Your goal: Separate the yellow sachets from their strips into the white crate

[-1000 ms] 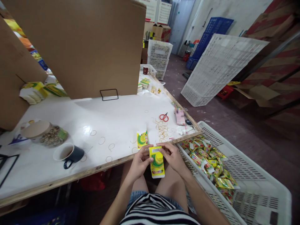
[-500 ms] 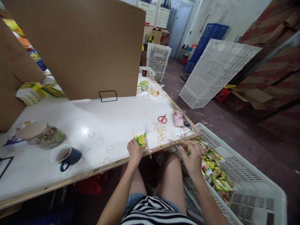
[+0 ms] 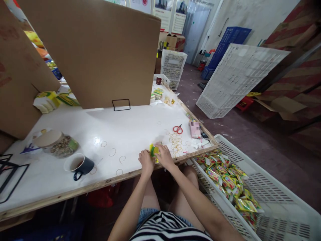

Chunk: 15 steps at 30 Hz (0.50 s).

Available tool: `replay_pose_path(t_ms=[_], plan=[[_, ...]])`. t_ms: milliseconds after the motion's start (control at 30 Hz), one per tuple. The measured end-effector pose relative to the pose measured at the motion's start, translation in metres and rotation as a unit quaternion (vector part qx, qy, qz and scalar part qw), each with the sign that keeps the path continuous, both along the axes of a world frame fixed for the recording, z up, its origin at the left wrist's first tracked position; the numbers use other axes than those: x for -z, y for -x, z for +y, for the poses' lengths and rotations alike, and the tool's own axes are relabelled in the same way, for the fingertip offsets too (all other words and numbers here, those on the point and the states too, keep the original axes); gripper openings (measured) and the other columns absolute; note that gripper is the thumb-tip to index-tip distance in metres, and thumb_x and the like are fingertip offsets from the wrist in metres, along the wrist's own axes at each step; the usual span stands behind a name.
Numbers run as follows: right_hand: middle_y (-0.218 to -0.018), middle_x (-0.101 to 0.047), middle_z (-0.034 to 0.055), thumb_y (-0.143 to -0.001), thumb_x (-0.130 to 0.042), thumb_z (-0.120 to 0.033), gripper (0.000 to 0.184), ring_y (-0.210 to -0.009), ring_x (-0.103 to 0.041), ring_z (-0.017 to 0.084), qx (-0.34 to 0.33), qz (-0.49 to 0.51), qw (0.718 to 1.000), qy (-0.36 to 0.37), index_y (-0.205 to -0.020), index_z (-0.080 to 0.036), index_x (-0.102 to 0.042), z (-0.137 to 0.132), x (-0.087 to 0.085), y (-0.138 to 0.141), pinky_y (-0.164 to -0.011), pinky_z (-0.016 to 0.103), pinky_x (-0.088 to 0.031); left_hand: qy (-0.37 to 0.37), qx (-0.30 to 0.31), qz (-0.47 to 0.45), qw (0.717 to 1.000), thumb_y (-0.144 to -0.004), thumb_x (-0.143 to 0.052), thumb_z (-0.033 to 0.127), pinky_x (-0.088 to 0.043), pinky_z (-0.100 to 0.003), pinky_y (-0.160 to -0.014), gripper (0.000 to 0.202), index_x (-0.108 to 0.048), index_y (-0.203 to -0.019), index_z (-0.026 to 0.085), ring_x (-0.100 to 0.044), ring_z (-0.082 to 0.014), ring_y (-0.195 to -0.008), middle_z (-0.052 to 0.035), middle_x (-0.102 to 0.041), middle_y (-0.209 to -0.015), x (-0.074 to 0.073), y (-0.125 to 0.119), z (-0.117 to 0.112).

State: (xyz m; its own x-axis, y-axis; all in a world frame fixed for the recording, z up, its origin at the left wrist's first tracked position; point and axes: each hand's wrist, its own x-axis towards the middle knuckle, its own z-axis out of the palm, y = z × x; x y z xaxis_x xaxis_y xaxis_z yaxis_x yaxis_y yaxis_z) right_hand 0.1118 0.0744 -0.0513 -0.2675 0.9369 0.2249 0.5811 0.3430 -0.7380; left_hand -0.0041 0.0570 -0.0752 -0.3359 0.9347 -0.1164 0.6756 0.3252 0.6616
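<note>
Both of my hands meet at the near edge of the white table (image 3: 125, 127). My left hand (image 3: 145, 162) and my right hand (image 3: 163, 155) are closed round a small stack of yellow-green packets (image 3: 153, 150) that rests on the tabletop. Loose rubber bands (image 3: 177, 143) lie just to the right of my hands. A white crate (image 3: 276, 201) at my right knee holds several more packets (image 3: 228, 177).
Red scissors (image 3: 178, 129) lie beyond the bands. A dark mug (image 3: 79, 164) and a lidded jar (image 3: 55, 144) stand at the left. A tall cardboard sheet (image 3: 95, 50) rises at the table's back. Another white crate (image 3: 238, 77) leans on the floor at the right.
A second ago both hands held a packet over my lap. The left hand then set it on the table stack while the right reached into the crate; now the right hand has joined the left.
</note>
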Motion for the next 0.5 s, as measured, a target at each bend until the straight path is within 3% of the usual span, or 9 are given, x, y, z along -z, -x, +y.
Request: replay_pose_path(t_ms=[133,267,433,500], plan=[[-0.115,-0.060,0.0087,-0.071,-0.055,-0.005,0.041,-0.110,-0.053,0.024,-0.031,0.006,0.999,0.019,-0.109,-0.021,-0.056,0.008,0.009,0.008,-0.096,0.042,-0.042,-0.043,-0.002,-0.088,0.995,-0.075,-0.056,0.010,-0.037,-0.045,-0.090,0.020,-0.053,-0.094,0.016,-0.050,-0.0289,-0.103,-0.0101,-0.057,-0.099,0.002,0.005,-0.004],[-0.102,-0.057,0.0066,-0.077,-0.053,-0.014,0.025,-0.098,-0.056,0.022,0.009,0.039,0.999,0.020,-0.102,-0.021,-0.049,0.007,-0.003,0.005,-0.088,0.039,-0.045,-0.077,0.028,-0.227,0.971,-0.078,-0.056,0.023,-0.041,-0.039,-0.086,0.008,-0.055,-0.084,0.018,-0.055,-0.0226,-0.088,-0.0049,-0.058,-0.085,-0.004,0.012,-0.007],[-0.081,-0.053,-0.0003,-0.084,-0.049,-0.026,0.016,-0.073,-0.056,0.016,0.022,0.093,0.995,0.025,-0.098,-0.023,-0.042,-0.005,-0.039,0.002,-0.070,0.030,-0.048,-0.066,0.132,-0.429,0.891,-0.075,-0.056,0.061,-0.048,-0.035,-0.077,0.049,-0.063,-0.089,0.015,-0.062,-0.0216,-0.080,-0.0073,-0.066,-0.081,-0.030,0.014,-0.017],[-0.076,-0.051,-0.0023,-0.086,-0.050,-0.029,0.015,-0.067,-0.055,0.015,0.018,0.133,0.990,0.038,-0.097,-0.024,-0.041,-0.014,-0.053,0.002,-0.064,0.027,-0.046,-0.043,0.169,-0.498,0.849,-0.074,-0.056,0.067,-0.049,-0.035,-0.076,0.058,-0.066,-0.094,0.014,-0.065,-0.0228,-0.079,-0.0090,-0.068,-0.079,-0.040,0.012,-0.023]])
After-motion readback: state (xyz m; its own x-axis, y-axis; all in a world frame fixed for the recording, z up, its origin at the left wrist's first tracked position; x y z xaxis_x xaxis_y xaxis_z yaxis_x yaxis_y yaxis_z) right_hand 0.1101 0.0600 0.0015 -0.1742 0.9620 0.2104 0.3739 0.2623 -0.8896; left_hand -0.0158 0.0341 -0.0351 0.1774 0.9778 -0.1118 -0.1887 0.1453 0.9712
